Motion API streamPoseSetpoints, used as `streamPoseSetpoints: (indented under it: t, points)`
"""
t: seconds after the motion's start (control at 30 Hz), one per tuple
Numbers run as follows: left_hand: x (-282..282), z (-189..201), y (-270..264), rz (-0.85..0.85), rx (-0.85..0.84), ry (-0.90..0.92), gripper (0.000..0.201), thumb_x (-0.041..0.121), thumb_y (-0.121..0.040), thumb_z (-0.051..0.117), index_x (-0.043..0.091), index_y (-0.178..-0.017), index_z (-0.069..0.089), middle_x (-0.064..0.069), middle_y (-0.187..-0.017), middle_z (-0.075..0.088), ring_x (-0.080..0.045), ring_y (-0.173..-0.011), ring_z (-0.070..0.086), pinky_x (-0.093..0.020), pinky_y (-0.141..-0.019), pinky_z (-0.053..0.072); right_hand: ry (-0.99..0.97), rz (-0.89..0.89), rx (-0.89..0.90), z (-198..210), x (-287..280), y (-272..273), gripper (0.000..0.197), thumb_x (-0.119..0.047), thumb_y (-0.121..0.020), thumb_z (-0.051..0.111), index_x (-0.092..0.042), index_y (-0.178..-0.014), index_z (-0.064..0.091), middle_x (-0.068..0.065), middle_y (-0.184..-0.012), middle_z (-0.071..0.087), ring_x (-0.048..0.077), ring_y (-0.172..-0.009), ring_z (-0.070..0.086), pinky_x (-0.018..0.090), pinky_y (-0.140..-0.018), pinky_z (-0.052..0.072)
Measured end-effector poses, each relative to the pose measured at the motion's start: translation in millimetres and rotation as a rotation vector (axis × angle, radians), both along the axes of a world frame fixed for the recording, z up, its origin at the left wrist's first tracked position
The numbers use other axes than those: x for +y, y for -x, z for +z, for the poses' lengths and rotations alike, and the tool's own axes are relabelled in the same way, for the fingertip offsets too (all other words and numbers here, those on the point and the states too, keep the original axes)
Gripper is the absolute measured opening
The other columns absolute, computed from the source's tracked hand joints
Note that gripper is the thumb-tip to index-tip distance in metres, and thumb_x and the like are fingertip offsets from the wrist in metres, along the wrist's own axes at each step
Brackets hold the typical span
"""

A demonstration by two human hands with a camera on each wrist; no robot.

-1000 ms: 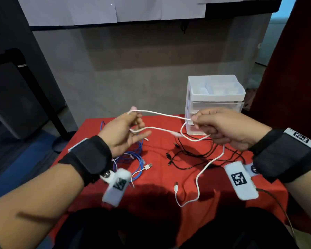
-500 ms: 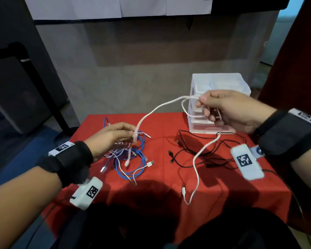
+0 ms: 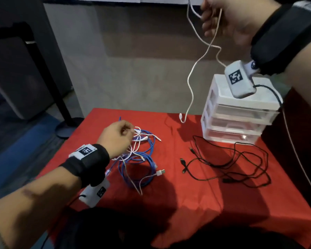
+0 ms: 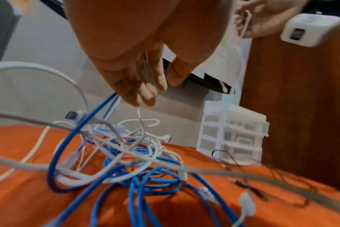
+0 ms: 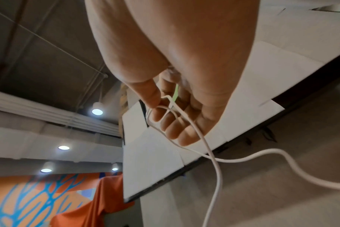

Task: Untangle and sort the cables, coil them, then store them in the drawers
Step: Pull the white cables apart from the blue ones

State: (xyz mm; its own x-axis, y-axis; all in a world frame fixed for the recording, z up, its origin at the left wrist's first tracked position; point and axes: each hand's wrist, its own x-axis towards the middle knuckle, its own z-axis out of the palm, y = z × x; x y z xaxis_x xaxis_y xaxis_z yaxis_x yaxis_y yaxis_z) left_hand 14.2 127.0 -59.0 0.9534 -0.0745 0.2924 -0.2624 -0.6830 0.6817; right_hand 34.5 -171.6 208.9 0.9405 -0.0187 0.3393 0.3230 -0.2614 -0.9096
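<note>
Dim, overhead-lit views; motion-blurred wrist pictures, dark shadows below.

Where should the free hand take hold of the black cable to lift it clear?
Judging by its pose, pinch the black cable from above at the loose plug ends on its left side. They lie bare on the red cloth, clear of the drawer unit.

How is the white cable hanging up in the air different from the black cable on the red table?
The thin white cable dangles from the raised right hand, clear of the table; the thin black cable lies loose on the red tablecloth, touched by neither hand. The white one hangs long with its plug end down; the black one sprawls in tangled loops beside the white plastic drawer unit. Both are thin and not yet coiled.
</note>
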Motion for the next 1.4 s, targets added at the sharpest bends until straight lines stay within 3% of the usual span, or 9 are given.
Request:
streamPoseSetpoints:
  t: [0.23,0.47,0.6,0.77,0.97,1.07,1.17,1.3,1.4]
  points:
    - [2,-18,-16,-0.083,0.096,-0.48,0.03,0.038,-0.09,0.058,0.031,-0.118,0.064,0.005,-0.123,0.062,-0.024,-0.117,0.058,-0.034,-0.095,0.046,0.215,-0.088,0.357,-146,7,-49,0.02,-0.006,-0.095,0.055,-0.014,-0.078,0.062,0.008,-0.076,0.061,0.018,-0.058,0.061,0.026,-0.056,0.054]
    - [18,-27,-25,0.053,0.095,-0.359,0.012,0.033,-0.087,0.06,0.032,-0.095,0.051,0.007,-0.08,0.06,-0.025,-0.082,0.06,-0.037,-0.073,0.049,0.408,-0.094,0.769,-267,-5,-53,0.014,-0.007,-0.099,0.054,-0.004,-0.093,0.066,0.01,-0.078,0.063,0.022,-0.058,0.064,0.026,-0.047,0.056]
    - [25,-19,-29,0.112,0.058,-0.172,0.009,0.024,-0.09,0.062,0.029,-0.096,0.057,0.007,-0.073,0.063,-0.018,-0.071,0.061,-0.031,-0.065,0.043,0.403,-0.177,0.616,-261,-13,-59,0.017,-0.021,-0.099,0.063,-0.011,-0.113,0.062,0.007,-0.096,0.064,0.024,-0.079,0.067,0.036,-0.064,0.059]
    - [26,17,-30,0.186,-0.107,-0.031,0.005,0.019,-0.092,0.064,0.024,-0.09,0.066,0.008,-0.067,0.063,0.003,-0.059,0.056,-0.01,-0.056,0.038,0.58,-0.217,0.377,-228,-10,-37,0.036,-0.032,-0.098,0.064,-0.016,-0.13,0.061,-0.002,-0.119,0.065,0.021,-0.105,0.065,0.026,-0.089,0.046]
    - [4,62,-5,0.008,0.015,0.334,0.004,0.012,-0.093,0.07,0.014,-0.096,0.07,0.0,-0.072,0.059,-0.009,-0.06,0.05,-0.021,-0.063,0.045,0.462,0.048,0.091,-189,49,24,0.018,-0.03,-0.099,0.064,-0.017,-0.108,0.072,-0.001,-0.105,0.074,0.011,-0.095,0.065,0.017,-0.081,0.048]
    - [-15,83,23,-0.153,0.103,0.5,0.009,0.007,-0.093,0.069,0.008,-0.101,0.071,-0.011,-0.083,0.064,-0.01,-0.068,0.058,-0.017,-0.065,0.049,0.272,0.243,0.137,-171,80,52,0.023,-0.033,-0.097,0.067,-0.021,-0.117,0.067,0.005,-0.106,0.071,0.009,-0.091,0.062,0.033,-0.076,0.058]
    - [-24,99,45,-0.262,0.172,0.649,0.008,0.007,-0.092,0.069,0.008,-0.1,0.07,-0.009,-0.086,0.073,-0.015,-0.074,0.066,-0.022,-0.07,0.055,0.169,0.269,0.164,-163,89,67,0.018,-0.03,-0.097,0.068,-0.016,-0.109,0.069,0.007,-0.09,0.066,0.012,-0.08,0.061,0.031,-0.064,0.052]
    - [-26,109,59,-0.34,0.222,0.641,0.013,0.015,-0.089,0.071,0.007,-0.099,0.07,-0.008,-0.079,0.065,-0.014,-0.065,0.059,-0.027,-0.067,0.053,0.032,0.279,0.251,-156,74,81,0.005,-0.019,-0.098,0.067,-0.016,-0.095,0.069,-0.002,-0.076,0.066,0.01,-0.072,0.057,0.026,-0.062,0.043]
    - [-22,106,57,-0.395,0.208,0.411,0.018,0.023,-0.094,0.068,0.008,-0.103,0.068,-0.005,-0.073,0.057,-0.015,-0.063,0.053,-0.027,-0.065,0.049,-0.059,0.251,0.245,-141,60,93,0.016,-0.011,-0.101,0.06,-0.014,-0.086,0.062,0.004,-0.071,0.06,0.016,-0.068,0.061,0.029,-0.061,0.046]
